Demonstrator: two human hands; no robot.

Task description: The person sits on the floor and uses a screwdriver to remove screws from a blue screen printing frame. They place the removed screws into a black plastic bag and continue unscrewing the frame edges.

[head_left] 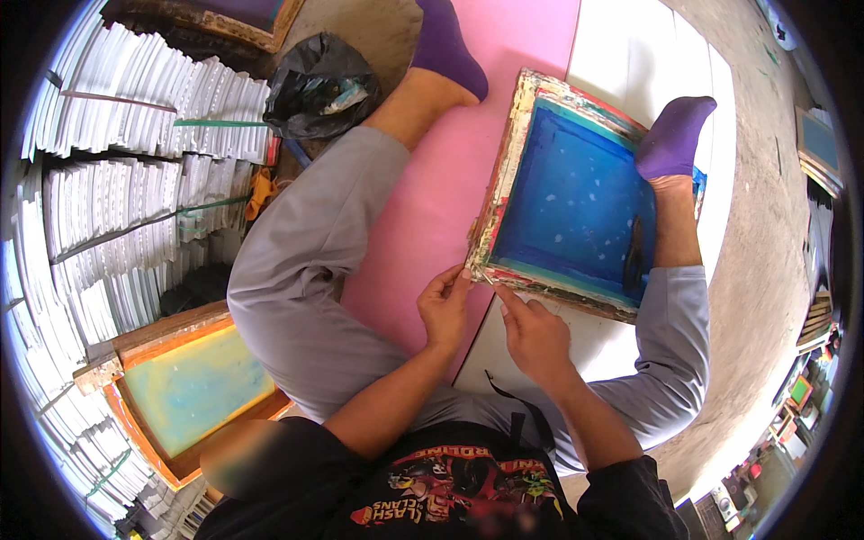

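A screen printing frame (504,171) with blue mesh and a paint-crusted wooden border lies tilted on the board before me. At its near left corner, my left hand (443,310) is closed, thumb and fingertips gripping the wood. Just right of that corner is my right hand (538,337), fingers curled and index fingertip at the near border. A thin pale sliver shows by its fingertips; what it is, I cannot make out. My right foot in a purple sock (675,139) rests over the frame's right side. A dark elongated thing (636,252) lies inside that side.
Bundled paper stacks (126,99) rise along the left. A black plastic bag (319,85) sits beyond my left leg. Another wooden screen frame (193,382), with yellowish mesh, lies at my left. Under me are pink (396,261) and white (621,45) board surfaces.
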